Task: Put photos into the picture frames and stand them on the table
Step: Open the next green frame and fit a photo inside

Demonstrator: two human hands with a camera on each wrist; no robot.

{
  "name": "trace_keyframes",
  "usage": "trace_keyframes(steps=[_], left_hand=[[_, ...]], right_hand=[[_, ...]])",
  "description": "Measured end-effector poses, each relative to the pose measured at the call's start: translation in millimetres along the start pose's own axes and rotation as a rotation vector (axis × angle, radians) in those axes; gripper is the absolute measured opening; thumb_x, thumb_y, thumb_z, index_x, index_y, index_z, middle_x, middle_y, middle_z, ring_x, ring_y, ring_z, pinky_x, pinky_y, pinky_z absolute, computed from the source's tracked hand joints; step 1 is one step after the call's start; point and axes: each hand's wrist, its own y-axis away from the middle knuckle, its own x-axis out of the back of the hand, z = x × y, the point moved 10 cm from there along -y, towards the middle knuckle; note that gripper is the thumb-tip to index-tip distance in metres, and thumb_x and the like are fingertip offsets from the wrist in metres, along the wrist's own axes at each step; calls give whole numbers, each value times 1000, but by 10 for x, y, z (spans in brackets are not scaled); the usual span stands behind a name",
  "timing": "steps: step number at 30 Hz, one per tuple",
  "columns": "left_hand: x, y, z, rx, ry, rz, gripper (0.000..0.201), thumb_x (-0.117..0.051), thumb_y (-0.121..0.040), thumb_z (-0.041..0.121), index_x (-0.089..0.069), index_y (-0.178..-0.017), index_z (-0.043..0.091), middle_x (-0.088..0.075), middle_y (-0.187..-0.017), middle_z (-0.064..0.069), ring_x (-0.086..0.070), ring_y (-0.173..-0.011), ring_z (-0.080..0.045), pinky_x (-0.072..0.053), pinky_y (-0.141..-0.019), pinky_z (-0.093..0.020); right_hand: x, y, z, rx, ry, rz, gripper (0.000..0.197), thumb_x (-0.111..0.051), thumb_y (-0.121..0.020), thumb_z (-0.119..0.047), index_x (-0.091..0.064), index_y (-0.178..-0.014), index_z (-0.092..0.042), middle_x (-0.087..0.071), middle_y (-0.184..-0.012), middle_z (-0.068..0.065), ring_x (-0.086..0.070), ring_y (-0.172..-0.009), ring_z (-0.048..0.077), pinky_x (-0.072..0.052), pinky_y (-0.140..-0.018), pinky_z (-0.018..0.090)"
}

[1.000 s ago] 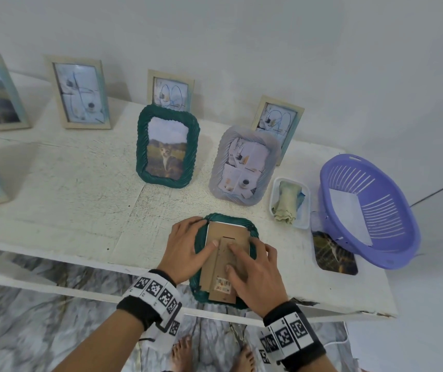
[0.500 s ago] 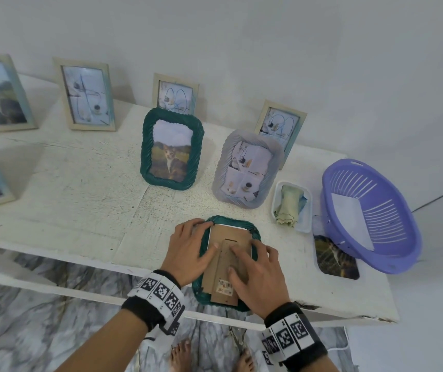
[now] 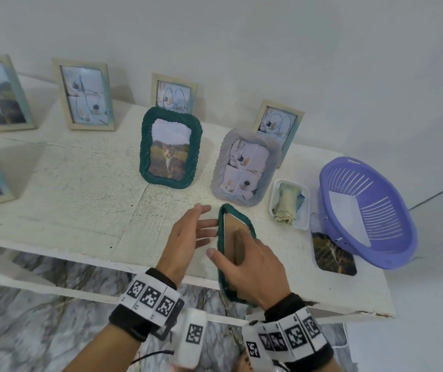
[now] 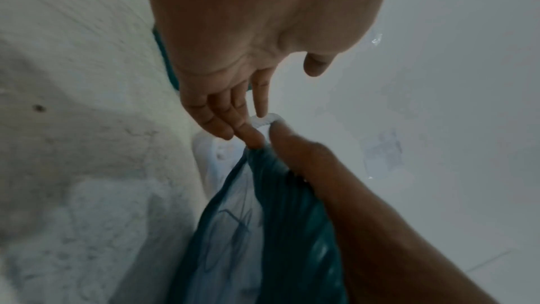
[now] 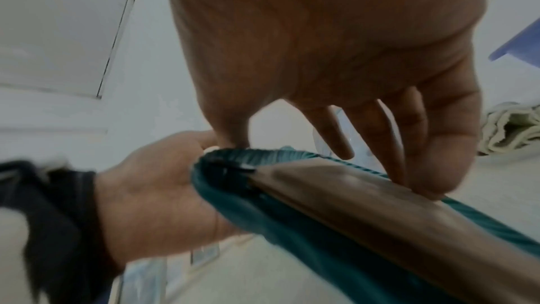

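A green braided picture frame (image 3: pixel 224 218) is tipped up on its edge at the front of the white table (image 3: pixel 67 189), its brown cardboard back (image 3: pixel 232 229) facing right. My right hand (image 3: pixel 252 264) grips it, thumb on the glass side and fingers on the back. My left hand (image 3: pixel 190 234) is open, its straight fingertips touching the frame's left edge. In the left wrist view the frame's glass front (image 4: pixel 233 228) shows a pale photo, with my left hand (image 4: pixel 233 114) at its top. In the right wrist view my right hand (image 5: pixel 380 147) presses the cardboard back (image 5: pixel 350 198).
A green frame with a cat photo (image 3: pixel 170 149) and a grey frame (image 3: pixel 244 167) stand mid-table. Wooden frames (image 3: pixel 86 95) line the wall. At right sit a small tray with a cloth (image 3: pixel 290 208), a purple basket (image 3: pixel 392 226) and a loose photo (image 3: pixel 333 256).
The green frame lay face down under both hands; my right hand has now tipped it up onto its edge. My left hand has come off the back and straightened beside it.
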Motion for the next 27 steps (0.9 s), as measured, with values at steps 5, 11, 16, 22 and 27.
trace_keyframes(steps=[5, 11, 16, 22, 27], left_hand=[[-367, 102, 180, -120, -97, -243, 43, -28, -103, 50, -55, -130, 31, -68, -120, 9, -63, -111, -10, -46, -98, -30], [-106, -5, -73, -322, -655, -244, 42, -37, -100, 52, -51, -134, 30, -55, -133, 14, -48, -121, -1, -38, -106, -30], [164, -87, -358, -399, -963, -229, 62, -23, -92, 58, -44, -142, 28, -44, -145, 11, -36, -133, -11, -28, -112, -40], [191, -77, -394, -512, -1162, -271, 66, -27, -93, 66, -44, -143, 26, -38, -151, 10, -28, -138, -11, -22, -112, -37], [161, -76, -437, -495, -1266, -363, 101, -40, -76, 89, -15, -154, 31, 0, -162, 15, 6, -148, -3, 10, -117, -25]], right_hand=[[298, 39, 108, -44, -441, 33, 28, -53, -92, -35, -53, -119, -30, -63, -93, -11, -64, -83, 9, -54, -79, 35], [91, -24, 579, -204, -934, 100, 19, -49, -95, -6, -59, -105, -18, -72, -87, 9, -67, -80, 23, -54, -69, 37], [-343, -138, 890, -291, -932, 57, 26, -51, -93, -3, -59, -118, -10, -73, -90, 11, -68, -84, 27, -55, -79, 42], [-268, -254, 839, -104, -149, 105, 25, -59, -89, -27, -63, -107, -10, -51, -92, 1, -54, -83, 19, -37, -72, 23], [129, -444, 791, -75, 7, 253, 30, -54, -93, -34, -62, -113, -13, -57, -102, 3, -56, -85, 18, -41, -72, 27]])
